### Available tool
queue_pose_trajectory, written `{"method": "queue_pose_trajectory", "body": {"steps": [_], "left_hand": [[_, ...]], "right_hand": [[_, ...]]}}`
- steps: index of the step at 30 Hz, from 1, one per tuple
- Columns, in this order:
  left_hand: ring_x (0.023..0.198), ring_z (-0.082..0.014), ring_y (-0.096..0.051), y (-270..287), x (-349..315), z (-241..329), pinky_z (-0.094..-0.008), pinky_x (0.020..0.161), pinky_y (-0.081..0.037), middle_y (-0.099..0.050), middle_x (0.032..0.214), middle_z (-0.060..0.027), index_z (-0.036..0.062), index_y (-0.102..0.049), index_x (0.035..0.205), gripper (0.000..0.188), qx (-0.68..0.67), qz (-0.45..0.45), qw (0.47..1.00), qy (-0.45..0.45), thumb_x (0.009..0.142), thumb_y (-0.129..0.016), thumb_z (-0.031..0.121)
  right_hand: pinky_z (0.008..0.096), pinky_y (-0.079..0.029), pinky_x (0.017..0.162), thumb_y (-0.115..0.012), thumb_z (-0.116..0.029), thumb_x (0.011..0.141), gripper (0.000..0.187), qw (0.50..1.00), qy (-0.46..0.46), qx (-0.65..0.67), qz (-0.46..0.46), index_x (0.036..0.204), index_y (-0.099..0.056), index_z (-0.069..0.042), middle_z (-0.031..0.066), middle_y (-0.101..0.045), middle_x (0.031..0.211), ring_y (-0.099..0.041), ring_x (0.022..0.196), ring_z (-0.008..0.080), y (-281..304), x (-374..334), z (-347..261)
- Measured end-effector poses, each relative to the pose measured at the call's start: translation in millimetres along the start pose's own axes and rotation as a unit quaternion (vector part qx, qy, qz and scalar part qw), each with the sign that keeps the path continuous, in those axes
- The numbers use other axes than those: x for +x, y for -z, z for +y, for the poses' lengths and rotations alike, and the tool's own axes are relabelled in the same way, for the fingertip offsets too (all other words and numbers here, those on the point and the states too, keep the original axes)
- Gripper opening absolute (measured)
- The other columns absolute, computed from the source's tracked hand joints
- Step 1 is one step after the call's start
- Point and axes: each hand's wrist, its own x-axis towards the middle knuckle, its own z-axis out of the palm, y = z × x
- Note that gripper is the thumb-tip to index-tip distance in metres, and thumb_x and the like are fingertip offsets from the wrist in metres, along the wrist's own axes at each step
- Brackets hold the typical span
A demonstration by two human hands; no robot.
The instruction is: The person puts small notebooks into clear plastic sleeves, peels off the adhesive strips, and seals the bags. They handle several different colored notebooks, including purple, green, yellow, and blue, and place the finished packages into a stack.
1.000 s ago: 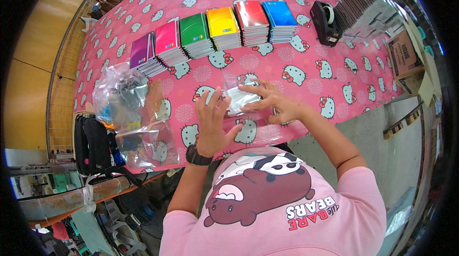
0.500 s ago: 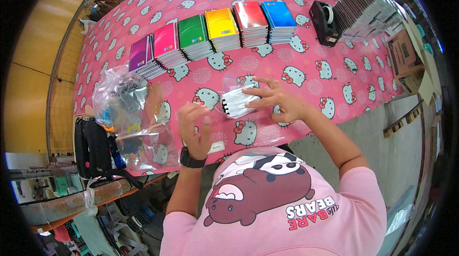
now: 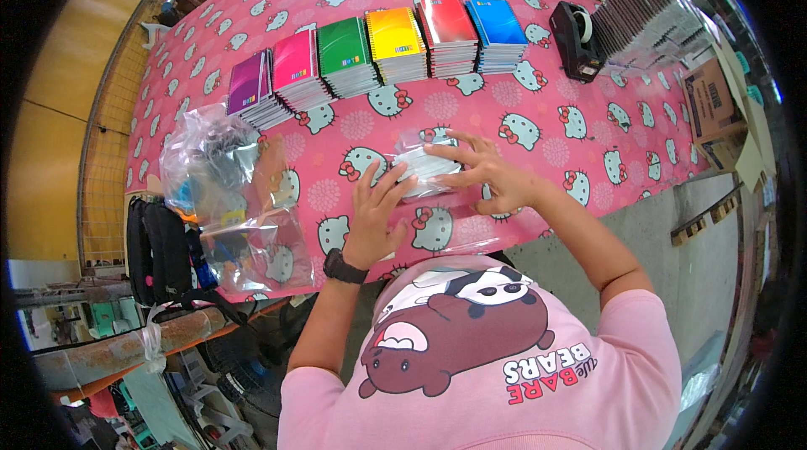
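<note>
I see the clear plastic packet with a grey stack inside lying flat on the pink cat-print tablecloth near the table's front edge, my left hand spread flat on its near end and my right hand pressing open fingers on its far side, neither closed around it. Off left, clear plastic bags hold dark and orange items, and behind sit 6 stacks of spiral notebooks and a black tape dispenser.

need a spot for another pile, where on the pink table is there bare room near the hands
Bare cloth runs between the row of notebook stacks and the clear-wrapped packet under the left hand and right hand. A wider free patch lies right of the right hand, below the tape dispenser. The left side is crowded with plastic bags.
</note>
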Motion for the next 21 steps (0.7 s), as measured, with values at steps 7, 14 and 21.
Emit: {"method": "queue_pose_trajectory", "body": {"steps": [7, 14, 21], "left_hand": [[0.132, -0.0352, -0.023, 2.2, 22.7, 6.1, -0.0615, 0.101, -0.018, -0.039, 0.138, 0.0023, 0.0245, -0.051, 0.126, 0.070, 0.072, -0.100, 0.992, -0.024, 0.060, -0.064, 0.003], [0.131, -0.0362, -0.024, 4.4, 28.9, 22.2, -0.0659, 0.097, -0.022, -0.037, 0.140, 0.0043, 0.0256, -0.049, 0.126, 0.066, 0.201, -0.121, 0.972, -0.024, 0.065, -0.064, 0.005], [0.128, -0.0440, -0.027, -4.2, 21.7, 15.7, -0.0582, 0.101, -0.024, -0.038, 0.138, -0.0071, 0.0189, -0.049, 0.126, 0.064, 0.108, -0.088, 0.990, -0.014, 0.066, -0.056, -0.003]], "right_hand": [[0.0548, -0.020, 0.103, -0.064, -0.017, 0.050, 0.060, 0.998, -0.004, 0.043, -0.043, 0.110, -0.064, -0.022, 0.0100, -0.035, 0.141, -0.024, 0.131, 0.0375, -3.1, 9.1, 18.6], [0.0335, -0.031, 0.099, -0.052, -0.036, 0.086, 0.054, 0.895, -0.188, 0.400, 0.064, 0.128, -0.043, -0.003, 0.0136, -0.049, 0.125, -0.046, 0.116, 0.0231, -12.0, 32.1, 48.2], [0.0324, -0.046, 0.078, -0.060, -0.028, 0.084, 0.030, 0.900, -0.296, 0.044, 0.317, 0.100, -0.063, -0.002, 0.0105, -0.065, 0.093, -0.060, 0.086, 0.0183, 46.7, -11.3, 135.8]]}}
